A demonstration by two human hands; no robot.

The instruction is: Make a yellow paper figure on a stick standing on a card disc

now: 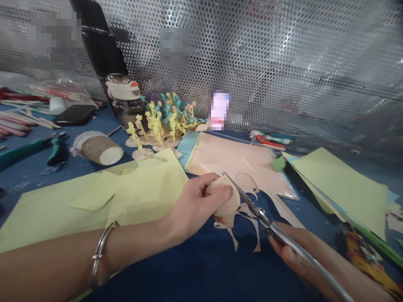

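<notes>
My left hand [195, 203] pinches a round paper disc [231, 205], pale pink with a yellowish edge, between thumb and fingers. Metal scissors [262, 216] are in my right hand [291, 247], their blades pointing up and left beside the disc's right edge. The blades look nearly closed. Below and right of the disc lie pink paper offcuts [256, 235] with curved cut-outs. Pink sheets [223, 153] lie just behind my hands. Yellow sheets [145, 188] spread out behind and under my left forearm.
Yellow and blue paper flowers [155, 126] stand at the back beside a jar [126, 105]. A wrapped cup [97, 149] lies on its side, near green-handled pliers [56, 151]. Pens [272, 138] and a lit phone [219, 110] are behind. More yellow sheets [343, 180] lie at right.
</notes>
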